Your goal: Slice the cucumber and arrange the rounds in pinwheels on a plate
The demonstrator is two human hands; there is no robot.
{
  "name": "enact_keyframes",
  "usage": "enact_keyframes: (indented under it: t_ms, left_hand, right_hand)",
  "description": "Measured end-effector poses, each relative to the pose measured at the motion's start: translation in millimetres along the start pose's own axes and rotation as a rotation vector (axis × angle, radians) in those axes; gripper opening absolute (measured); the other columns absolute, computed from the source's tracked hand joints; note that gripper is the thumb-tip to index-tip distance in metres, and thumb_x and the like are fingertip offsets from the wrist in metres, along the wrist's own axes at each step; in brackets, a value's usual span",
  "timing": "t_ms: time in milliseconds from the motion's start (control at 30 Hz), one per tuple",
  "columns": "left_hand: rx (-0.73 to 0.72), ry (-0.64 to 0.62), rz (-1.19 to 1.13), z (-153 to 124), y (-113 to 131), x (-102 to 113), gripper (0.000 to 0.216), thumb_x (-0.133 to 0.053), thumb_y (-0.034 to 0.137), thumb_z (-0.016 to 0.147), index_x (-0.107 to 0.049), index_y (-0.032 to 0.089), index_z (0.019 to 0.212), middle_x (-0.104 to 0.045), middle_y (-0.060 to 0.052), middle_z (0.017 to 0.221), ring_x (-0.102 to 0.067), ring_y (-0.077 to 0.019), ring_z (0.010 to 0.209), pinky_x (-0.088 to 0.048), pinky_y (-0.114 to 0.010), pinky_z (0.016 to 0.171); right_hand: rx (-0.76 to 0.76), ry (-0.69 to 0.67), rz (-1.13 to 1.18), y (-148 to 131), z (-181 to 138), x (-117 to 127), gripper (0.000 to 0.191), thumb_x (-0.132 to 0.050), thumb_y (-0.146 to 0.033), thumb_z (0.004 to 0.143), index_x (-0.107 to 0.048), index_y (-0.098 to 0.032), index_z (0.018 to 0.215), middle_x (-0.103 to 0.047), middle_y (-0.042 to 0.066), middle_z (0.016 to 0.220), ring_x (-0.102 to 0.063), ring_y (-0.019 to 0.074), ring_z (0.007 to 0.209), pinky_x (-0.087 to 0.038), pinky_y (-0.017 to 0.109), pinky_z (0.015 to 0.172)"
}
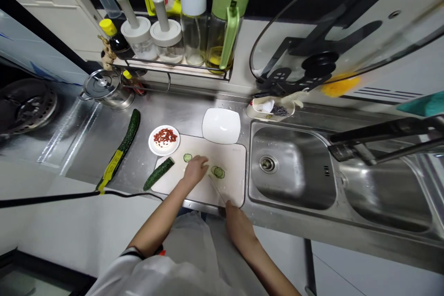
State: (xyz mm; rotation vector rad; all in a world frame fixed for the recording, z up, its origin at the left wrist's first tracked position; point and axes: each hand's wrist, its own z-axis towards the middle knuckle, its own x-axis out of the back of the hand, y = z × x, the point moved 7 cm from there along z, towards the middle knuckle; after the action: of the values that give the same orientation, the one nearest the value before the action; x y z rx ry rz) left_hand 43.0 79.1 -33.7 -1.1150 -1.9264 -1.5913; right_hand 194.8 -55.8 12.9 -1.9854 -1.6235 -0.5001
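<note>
My right hand (pixel 239 223) is wrapped round the handle of a knife (pixel 218 190), whose thin blade points up and left over the white cutting board (pixel 194 196). On the board my left hand (pixel 196 170) is closed, fingers curled down near the knife tip; what they hold, if anything, is hidden. Several overlapping cucumber slices (pixel 218 172) lie right of that hand. One cucumber slice (pixel 188 157) lies to its left. A cut cucumber (pixel 158 174) rests slanting across the board's left edge.
A plate of small red pieces (pixel 165 137) and a white dish (pixel 221 126) stand behind the board. Left lie a whole cucumber (pixel 130 134) with a yellow band and a lidded pot (pixel 106 88). A double sink (pixel 294 171) is right; a bottle rack (pixel 194 68) hangs behind.
</note>
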Motion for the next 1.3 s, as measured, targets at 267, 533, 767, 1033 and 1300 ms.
enact_keyframes:
  t_ms: [267, 533, 767, 1033, 1300]
  left_hand:
    - [-0.06, -0.267, 0.106, 11.5, 35.4, -34.2, 0.025, -0.053, 0.018, 0.077, -0.067, 0.02, 0.098, -0.059, -0.006, 0.1, -0.056, -0.0174, 0.09, -0.043, -0.025, 0.08]
    - [-0.075, -0.266, 0.136, 13.6, 41.5, -35.8, 0.021, -0.053, 0.017, 0.075, -0.066, 0.018, 0.091, -0.059, -0.007, 0.098, -0.055, -0.0182, 0.09, -0.043, -0.026, 0.078]
    - [-0.064, -0.285, 0.112, 12.8, 44.3, -34.6, 0.018, -0.052, 0.013, 0.074, -0.066, 0.018, 0.083, -0.062, -0.006, 0.09, -0.055, -0.0181, 0.088, -0.042, -0.026, 0.078]
    - [0.008, -0.23, 0.02, 10.0, 28.1, -26.9, 0.016, -0.055, 0.018, 0.073, -0.066, 0.021, 0.083, -0.066, -0.001, 0.081, -0.058, -0.0148, 0.077, -0.042, -0.023, 0.07]
    - [0.147, -0.045, -0.106, -0.6, -7.5, -11.7, 0.018, -0.052, 0.015, 0.072, -0.067, 0.02, 0.081, -0.067, 0.001, 0.073, -0.059, -0.0115, 0.07, -0.04, -0.02, 0.064]
  right_hand:
    - [-0.013, 0.014, -0.021, -1.0, 0.7, 0.0, 0.04, -0.024, 0.002, 0.083, -0.054, -0.011, 0.106, -0.067, 0.016, 0.096, -0.065, 0.0213, 0.091, -0.048, 0.025, 0.069]
    - [-0.009, 0.032, -0.054, -2.1, -1.7, 3.1, 0.038, -0.025, 0.001, 0.086, -0.053, -0.01, 0.109, -0.065, 0.019, 0.099, -0.065, 0.021, 0.091, -0.049, 0.026, 0.07]
    - [-0.014, 0.011, -0.037, -1.0, -1.4, 3.7, 0.04, -0.024, 0.001, 0.085, -0.053, -0.01, 0.11, -0.065, 0.018, 0.099, -0.065, 0.0219, 0.092, -0.049, 0.028, 0.071]
    - [0.002, 0.027, -0.048, 0.1, 0.4, 0.7, 0.04, -0.023, 0.0, 0.086, -0.052, -0.01, 0.111, -0.065, 0.018, 0.099, -0.065, 0.0219, 0.092, -0.048, 0.029, 0.072]
    - [0.031, 0.042, -0.069, 4.0, 2.0, -3.4, 0.039, -0.024, 0.001, 0.085, -0.052, -0.012, 0.109, -0.065, 0.016, 0.096, -0.065, 0.0224, 0.09, -0.048, 0.028, 0.067]
